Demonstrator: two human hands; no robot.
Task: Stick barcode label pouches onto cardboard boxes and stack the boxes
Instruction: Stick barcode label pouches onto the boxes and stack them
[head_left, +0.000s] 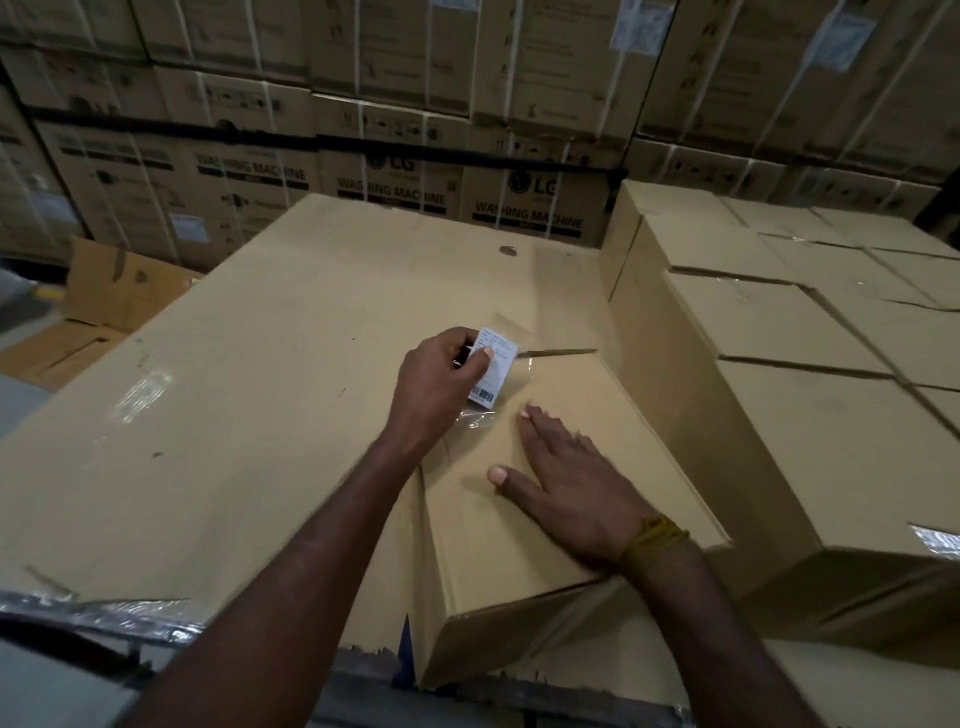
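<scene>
A small cardboard box (597, 415) lies in front of me on a large flat cardboard sheet (260, 389). My left hand (441, 379) pinches a white barcode label in a clear pouch (496, 369) just over the box's far left corner. The clear film of the pouch trails down onto the box top. My right hand (566, 488) lies flat on the box top, fingers spread, holding nothing. A yellow-brown thread is tied around that wrist.
A block of stacked plain boxes (810, 332) stands right beside the small box on the right. Strapped washing machine cartons (395, 135) form a wall behind. Flattened cardboard (104, 306) lies on the floor at the left. Torn plastic wrap (104, 613) edges the sheet near me.
</scene>
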